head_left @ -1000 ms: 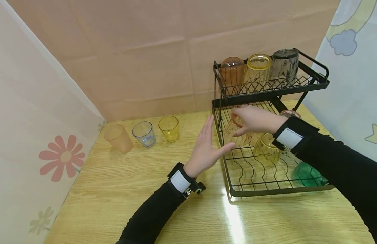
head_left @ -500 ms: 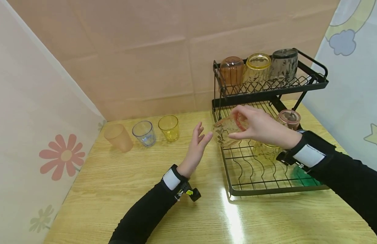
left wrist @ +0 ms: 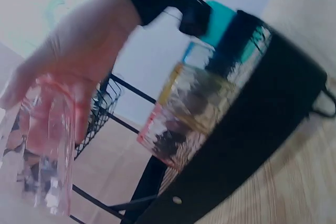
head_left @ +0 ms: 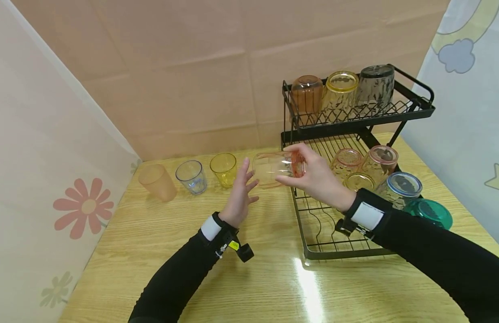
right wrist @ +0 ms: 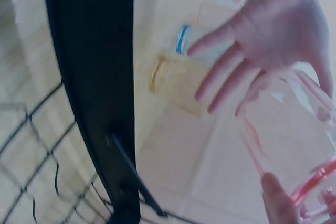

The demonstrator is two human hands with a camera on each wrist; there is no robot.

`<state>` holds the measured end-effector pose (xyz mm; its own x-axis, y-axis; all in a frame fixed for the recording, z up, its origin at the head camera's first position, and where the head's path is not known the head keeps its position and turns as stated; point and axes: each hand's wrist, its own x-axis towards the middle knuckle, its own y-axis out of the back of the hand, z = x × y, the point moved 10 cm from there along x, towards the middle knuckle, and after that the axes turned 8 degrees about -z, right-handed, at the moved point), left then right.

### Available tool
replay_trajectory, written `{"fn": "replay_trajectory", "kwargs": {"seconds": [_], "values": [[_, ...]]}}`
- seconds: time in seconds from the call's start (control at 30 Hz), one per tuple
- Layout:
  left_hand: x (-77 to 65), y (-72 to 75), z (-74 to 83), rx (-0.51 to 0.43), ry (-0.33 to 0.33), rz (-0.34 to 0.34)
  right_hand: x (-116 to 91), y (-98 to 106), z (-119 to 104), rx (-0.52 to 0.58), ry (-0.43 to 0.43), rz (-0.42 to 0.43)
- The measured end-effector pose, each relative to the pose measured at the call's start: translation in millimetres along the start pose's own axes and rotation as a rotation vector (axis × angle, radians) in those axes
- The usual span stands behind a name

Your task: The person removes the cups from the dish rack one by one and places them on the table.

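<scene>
A clear pinkish tumbler (head_left: 271, 169) lies sideways in the air, left of the black dish rack (head_left: 299, 224). My right hand (head_left: 319, 179) grips it by its reddish base end, thumb below and fingers above; in the left wrist view the right hand (left wrist: 79, 51) covers part of that end. The tumbler's mouth faces my left hand (head_left: 237, 199), whose fingers are spread and nearly straight close to the rim. In the right wrist view the left hand (right wrist: 278, 30) shows its palm; whether it touches the glass I cannot tell.
An orange cup (head_left: 157, 183), a blue-rimmed glass (head_left: 191, 177) and a yellow glass (head_left: 224, 170) stand in a row at the table's back left. Upturned glasses fill the rack's top tier (head_left: 366, 122); several more, including a green one (head_left: 428, 213), sit on its lower right.
My right hand has lifted the pinkish tumbler out of the rack's lower tier, turned it sideways and moved it left. My left hand has drawn back leftward, its fingers spreading near the rim.
</scene>
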<state>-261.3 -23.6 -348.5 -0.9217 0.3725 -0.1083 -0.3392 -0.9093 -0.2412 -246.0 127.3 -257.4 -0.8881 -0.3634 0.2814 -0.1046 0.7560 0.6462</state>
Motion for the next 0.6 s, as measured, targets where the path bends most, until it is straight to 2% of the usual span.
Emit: {"fn": "replay_trajectory", "kwargs": {"seconds": [0.23,0.47,0.6], "values": [[1.0,7.3,5.8,-0.181,0.052,0.079,8,-16,-2,0.121,0.039,0.097],[0.1,9.6,7.8,-0.339,0.101,0.153,12,-25,-10,0.101,0.154,0.22],[-0.2,10.3,10.4,-0.408,0.089,0.193,13,-32,-18,0.069,0.235,0.254]]}}
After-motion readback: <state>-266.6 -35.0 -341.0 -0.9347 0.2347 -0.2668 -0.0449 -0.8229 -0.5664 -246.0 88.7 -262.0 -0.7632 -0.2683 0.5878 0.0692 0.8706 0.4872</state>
